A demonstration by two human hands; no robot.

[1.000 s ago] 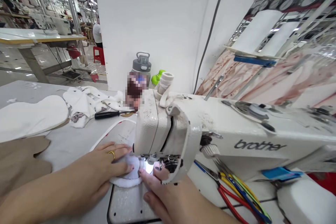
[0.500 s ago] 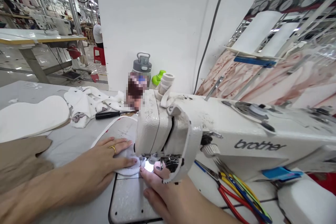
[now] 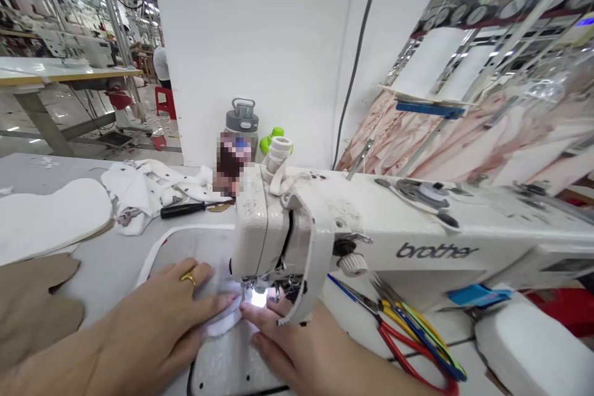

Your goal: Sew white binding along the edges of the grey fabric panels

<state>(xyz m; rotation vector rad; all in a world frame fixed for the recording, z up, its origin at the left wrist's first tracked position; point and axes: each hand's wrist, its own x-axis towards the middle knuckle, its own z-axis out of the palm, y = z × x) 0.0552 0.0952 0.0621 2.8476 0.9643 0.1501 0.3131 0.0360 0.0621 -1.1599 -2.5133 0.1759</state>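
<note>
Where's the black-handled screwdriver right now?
In the head view, the screwdriver lies on the grey table, left of the sewing machine, beside crumpled white fabric.

The brand word "brother" (image 3: pixel 437 251) is read in dark lowercase script – printed on the white arm of a sewing machine (image 3: pixel 371 210), toward 3 o'clock. A pixelated patch (image 3: pixel 231 164) near 12 o'clock is blurred beyond reading, and the round dial-like shapes (image 3: pixel 513 9) toward 1 o'clock show no legible figures – nothing further can be made out.
</note>
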